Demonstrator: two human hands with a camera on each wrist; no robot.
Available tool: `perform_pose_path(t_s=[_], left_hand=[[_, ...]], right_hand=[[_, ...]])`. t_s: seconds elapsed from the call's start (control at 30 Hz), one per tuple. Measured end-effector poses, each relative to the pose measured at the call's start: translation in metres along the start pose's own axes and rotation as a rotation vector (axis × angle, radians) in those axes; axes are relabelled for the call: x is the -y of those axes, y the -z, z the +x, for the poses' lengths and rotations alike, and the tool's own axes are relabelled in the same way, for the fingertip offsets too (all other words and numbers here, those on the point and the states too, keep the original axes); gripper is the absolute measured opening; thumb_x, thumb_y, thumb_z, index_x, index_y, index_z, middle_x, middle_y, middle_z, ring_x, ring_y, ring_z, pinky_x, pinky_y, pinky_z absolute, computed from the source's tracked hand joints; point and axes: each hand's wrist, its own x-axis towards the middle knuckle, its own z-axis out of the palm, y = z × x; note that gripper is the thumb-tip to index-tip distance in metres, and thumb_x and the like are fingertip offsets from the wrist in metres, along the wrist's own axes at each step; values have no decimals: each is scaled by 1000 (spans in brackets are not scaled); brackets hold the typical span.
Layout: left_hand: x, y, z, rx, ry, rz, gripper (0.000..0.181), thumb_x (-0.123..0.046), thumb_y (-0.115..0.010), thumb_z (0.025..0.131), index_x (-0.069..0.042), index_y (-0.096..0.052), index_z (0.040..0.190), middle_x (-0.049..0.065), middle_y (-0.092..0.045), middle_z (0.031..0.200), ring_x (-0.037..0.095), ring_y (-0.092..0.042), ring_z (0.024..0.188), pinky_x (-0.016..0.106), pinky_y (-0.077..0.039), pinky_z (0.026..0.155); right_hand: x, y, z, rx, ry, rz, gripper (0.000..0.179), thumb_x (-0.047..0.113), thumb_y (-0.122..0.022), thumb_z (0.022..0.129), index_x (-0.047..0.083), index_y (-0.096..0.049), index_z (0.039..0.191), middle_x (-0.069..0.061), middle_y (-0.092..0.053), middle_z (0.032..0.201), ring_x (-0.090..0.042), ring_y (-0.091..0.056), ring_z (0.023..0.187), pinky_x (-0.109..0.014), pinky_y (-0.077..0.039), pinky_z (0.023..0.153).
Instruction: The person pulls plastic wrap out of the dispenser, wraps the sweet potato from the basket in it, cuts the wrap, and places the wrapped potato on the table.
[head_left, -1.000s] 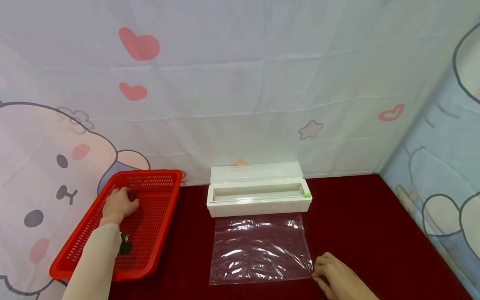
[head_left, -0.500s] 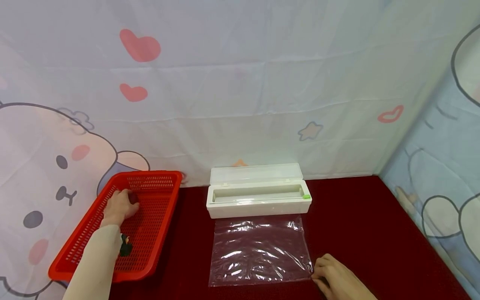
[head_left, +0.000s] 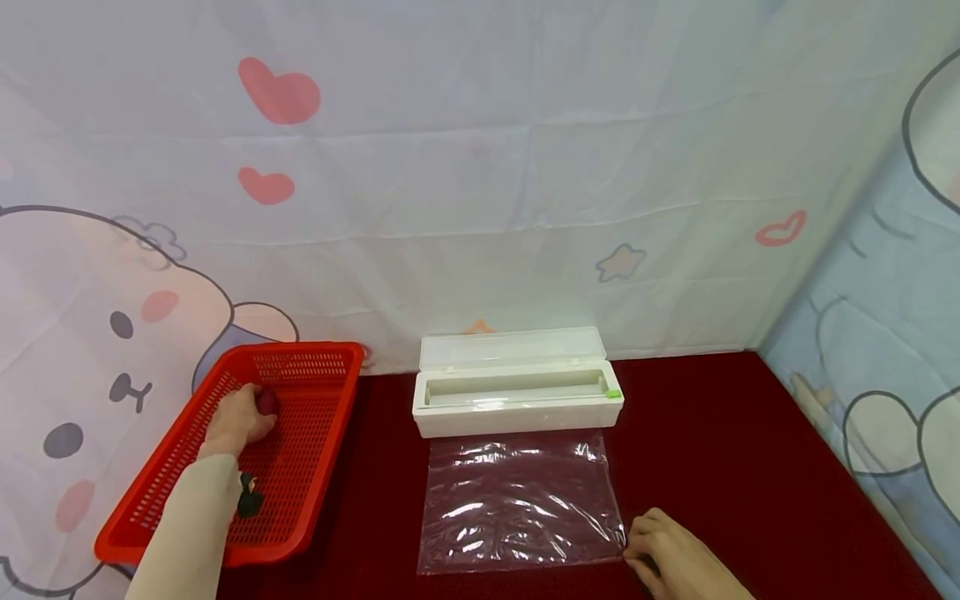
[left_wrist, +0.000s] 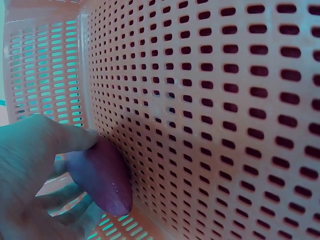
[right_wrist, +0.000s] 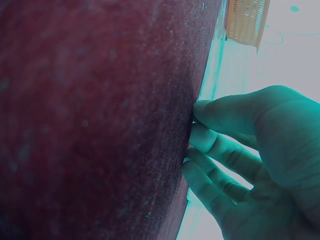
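Note:
In the red basket (head_left: 330, 467) at the left, my left hand (head_left: 234, 421) holds a purple, tapered vegetable (left_wrist: 102, 175) that looks like a sweet potato. The left wrist view shows the thumb along its upper side and the fingers curled beneath. A sheet of clear plastic wrap (head_left: 517, 508) lies on the table in front of a white wrap dispenser (head_left: 517, 418), whose lid stands raised. At the sheet's near right corner my right hand (head_left: 675, 554) pinches the film between thumb and fingertips, low against the dark red cloth (right_wrist: 90, 120).
A small dark green item (head_left: 250, 497) lies in the basket beside my left sleeve (head_left: 187, 525). Behind the table hangs a printed curtain (head_left: 480, 167), and another covers the right side. The dispenser has a green slider (head_left: 613, 393) at its right end.
My left hand has shifted slightly toward me in the basket, and more of the purple vegetable shows beside its fingers. The right hand keeps its place at the film's corner.

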Motion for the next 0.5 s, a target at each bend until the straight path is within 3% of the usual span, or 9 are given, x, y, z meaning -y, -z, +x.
perform_pose_path(t_s=[0.27, 0.5], left_hand=[[-2, 5, -3, 52, 17, -14, 72, -16, -72, 86, 13, -41, 144, 40, -58, 125, 49, -58, 102, 62, -53, 88], [-4, 4, -3, 52, 15, 8, 71, -21, -69, 88, 14, -41, 144, 41, -55, 131, 52, -58, 108, 64, -52, 89]], right_hand=[[2, 3, -1, 41, -35, 21, 13, 13, -83, 91, 26, -80, 87, 24, -56, 91, 0, -48, 93, -22, -54, 74], [2, 4, 0, 36, -28, 29, 17, 13, -82, 92, 28, -79, 85, 24, -55, 91, 1, -48, 93, -22, -54, 75]])
